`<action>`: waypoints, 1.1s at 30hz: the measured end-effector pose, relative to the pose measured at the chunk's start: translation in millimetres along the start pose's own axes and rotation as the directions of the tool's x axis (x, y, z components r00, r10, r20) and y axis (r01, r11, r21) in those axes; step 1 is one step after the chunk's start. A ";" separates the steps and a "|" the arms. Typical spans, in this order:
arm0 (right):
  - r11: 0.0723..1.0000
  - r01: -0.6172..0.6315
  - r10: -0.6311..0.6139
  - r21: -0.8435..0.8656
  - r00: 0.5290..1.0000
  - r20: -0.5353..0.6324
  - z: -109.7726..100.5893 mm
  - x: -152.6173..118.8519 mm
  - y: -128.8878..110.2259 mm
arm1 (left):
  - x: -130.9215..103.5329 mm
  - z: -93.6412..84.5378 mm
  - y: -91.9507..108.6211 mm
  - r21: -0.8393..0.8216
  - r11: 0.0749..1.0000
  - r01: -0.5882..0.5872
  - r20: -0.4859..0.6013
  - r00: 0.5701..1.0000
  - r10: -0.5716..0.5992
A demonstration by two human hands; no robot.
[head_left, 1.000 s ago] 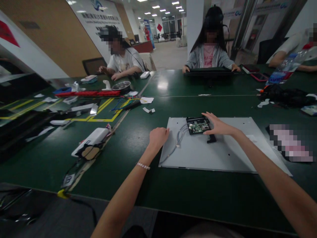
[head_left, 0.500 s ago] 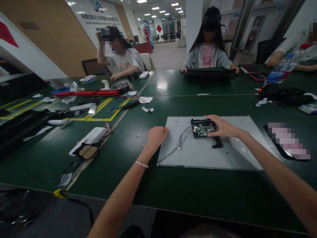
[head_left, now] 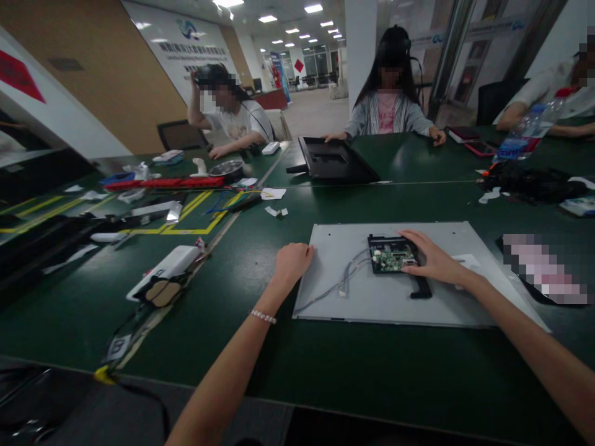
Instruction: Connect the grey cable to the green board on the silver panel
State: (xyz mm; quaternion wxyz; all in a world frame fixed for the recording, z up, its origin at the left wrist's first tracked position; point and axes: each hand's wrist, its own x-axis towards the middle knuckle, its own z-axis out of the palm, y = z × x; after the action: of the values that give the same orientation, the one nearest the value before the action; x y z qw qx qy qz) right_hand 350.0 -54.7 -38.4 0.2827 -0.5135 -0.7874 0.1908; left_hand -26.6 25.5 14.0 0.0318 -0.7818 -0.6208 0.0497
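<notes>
A flat pale-grey panel (head_left: pixel 362 303), like the back of a screen, lies on the green table in front of me. On it sits a black plastic bracket (head_left: pixel 421 287) holding a green circuit board (head_left: pixel 392 259). Grey cables (head_left: pixel 348 272) run from the board to the panel's left edge. My right hand (head_left: pixel 434 259) closes round the bracket's right side, thumb at the near side and fingers at the far side. At the panel's left edge, my left hand (head_left: pixel 292 263) is closed with its fingertips against the rim; its grip is partly hidden.
Across the table, a person's hand rests on a black frame-like panel (head_left: pixel 334 162). A battery pack (head_left: pixel 165 279) with wires lies to my left. A phone (head_left: pixel 542 269) lies right of the grey panel. Bottles (head_left: pixel 525 133) and a black bundle (head_left: pixel 525 183) stand farther right.
The bracket and board have shifted slightly right on the panel with my right hand. My left hand stays at the edge. The person opposite has moved the black panel left and tilted it.
</notes>
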 end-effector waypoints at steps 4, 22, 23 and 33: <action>0.999 -0.010 0.010 -0.042 1.000 -0.003 6.1 -3.9 3.5 | -2.8 -0.9 1.7 0.005 1.000 0.002 -0.158 0.987 -0.001; 0.996 -0.039 0.038 -0.077 0.999 -0.011 6.9 -5.6 -3.9 | -11.3 12.4 16.3 -0.257 0.809 -0.529 -0.134 0.849 0.512; 0.996 -0.036 0.036 -0.078 0.999 -0.010 7.3 -5.5 -3.2 | -11.3 11.2 16.3 -0.258 0.810 -0.527 -0.135 0.849 0.510; 0.996 -0.037 0.036 -0.076 0.999 -0.009 7.9 -6.5 -9.8 | -10.1 8.6 17.4 -0.240 0.839 -0.489 -0.159 0.872 0.463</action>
State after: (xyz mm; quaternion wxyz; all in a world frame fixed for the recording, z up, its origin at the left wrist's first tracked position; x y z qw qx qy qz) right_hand 340.2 -64.6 -40.3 0.2624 -0.5389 -0.7835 0.1640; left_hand -13.1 11.7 3.8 -0.0600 -0.9096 -0.4057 -0.0670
